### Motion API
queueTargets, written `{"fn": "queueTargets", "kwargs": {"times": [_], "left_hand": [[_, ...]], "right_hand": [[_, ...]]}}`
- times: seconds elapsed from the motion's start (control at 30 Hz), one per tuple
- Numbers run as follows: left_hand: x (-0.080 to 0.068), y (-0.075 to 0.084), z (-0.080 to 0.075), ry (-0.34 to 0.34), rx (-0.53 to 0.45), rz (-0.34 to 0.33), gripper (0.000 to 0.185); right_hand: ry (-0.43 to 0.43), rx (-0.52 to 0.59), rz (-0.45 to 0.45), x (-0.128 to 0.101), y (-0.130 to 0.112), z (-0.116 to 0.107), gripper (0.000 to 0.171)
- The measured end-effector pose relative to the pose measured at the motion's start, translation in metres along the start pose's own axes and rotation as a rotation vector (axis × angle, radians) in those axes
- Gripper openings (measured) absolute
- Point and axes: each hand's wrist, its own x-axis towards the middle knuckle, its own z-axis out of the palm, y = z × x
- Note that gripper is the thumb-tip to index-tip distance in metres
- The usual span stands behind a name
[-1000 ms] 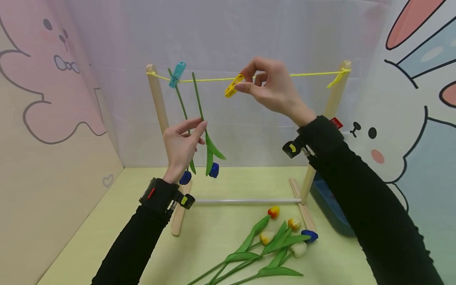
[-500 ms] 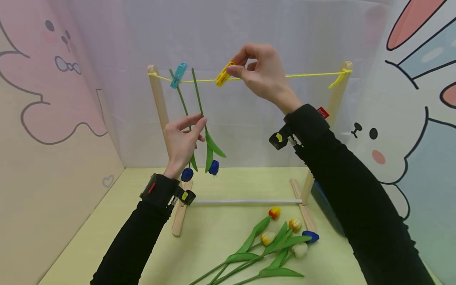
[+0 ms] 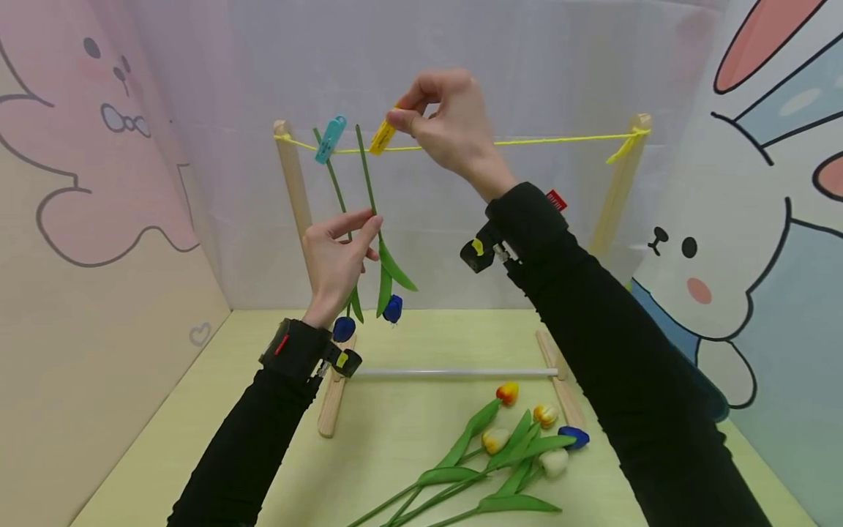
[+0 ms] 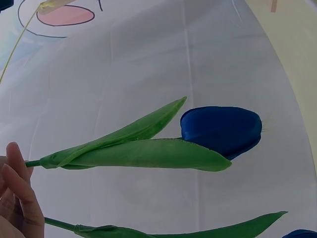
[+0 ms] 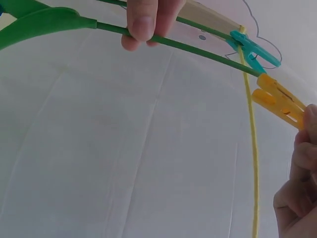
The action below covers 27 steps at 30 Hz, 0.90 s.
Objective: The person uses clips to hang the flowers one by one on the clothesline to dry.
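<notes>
My left hand [image 3: 336,256] pinches the green stem of a blue tulip [image 3: 392,309] between thumb and fingers. That tulip hangs head down, its stem's cut end rising just above the yellow string [image 3: 560,139]. My right hand [image 3: 454,128] pinches a yellow clothespin [image 3: 383,137] at the string, right beside the stem. In the right wrist view the clothespin's [image 5: 280,101] jaws stand apart, close to the stem's end; whether they touch it I cannot tell. Just left, a teal clothespin [image 3: 331,139] holds a second blue tulip [image 3: 344,329] on the string, also head down.
The string runs between two wooden posts [image 3: 292,176], joined low down by a white rod [image 3: 454,373]. Several artificial tulips [image 3: 495,440], red-yellow, cream, white and blue, lie on the pale yellow table [image 3: 263,468]. A blue bin [image 3: 707,395] at the right is mostly behind my right sleeve.
My right hand has moved left and slightly up along the string, bringing the yellow clothespin to the stem. The left hand rose slightly with its tulip, then stayed nearly still.
</notes>
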Motion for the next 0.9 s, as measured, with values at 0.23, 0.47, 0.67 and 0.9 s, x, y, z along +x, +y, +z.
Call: {"fn": "queueTargets", "kwargs": {"times": [0.23,0.47,0.67,0.9], "left_hand": [[0.0,0.0,-0.001,0.0,0.01,-0.013,0.027],[0.0,-0.001,-0.001,-0.008,-0.003,-0.013,0.027],[0.001,-0.001,0.0,-0.006,-0.004,-0.011,0.026],[0.002,-0.001,0.0,-0.002,-0.018,-0.01,0.024]], "right_hand": [[0.003,0.019,0.07,0.002,-0.002,0.009,0.016],[0.007,0.037,0.103,0.003,0.0,0.015,0.015],[-0.015,0.067,0.19,0.003,-0.003,0.016,0.014],[-0.037,0.075,0.206,0.001,-0.003,0.016,0.014]]}}
